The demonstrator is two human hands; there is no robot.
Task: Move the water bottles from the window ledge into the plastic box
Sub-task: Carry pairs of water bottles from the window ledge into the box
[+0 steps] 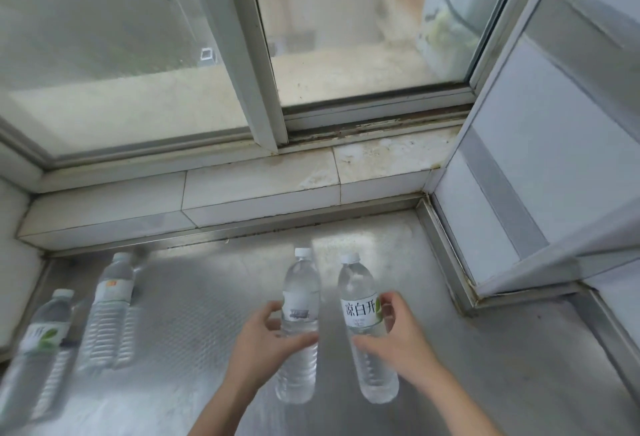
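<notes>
Both hands work at once, likely to save a trip: left hand [266,338] curls round one upright bottle [299,328], right hand [398,331] round its neighbour [363,325]. Two more bottles [110,311] stand well left on the metal ledge [450,349]. Plastic box out of view.

The white label of the right-hand water bottle [362,311] read 凉白开. The far-left bottle [41,331] showed only 开 beside a green leaf. The other labels were too blurred to read.

The patterned metal ledge [207,297] carries four clear water bottles [110,304] (two at left, blurred, seemingly upright)
</notes>
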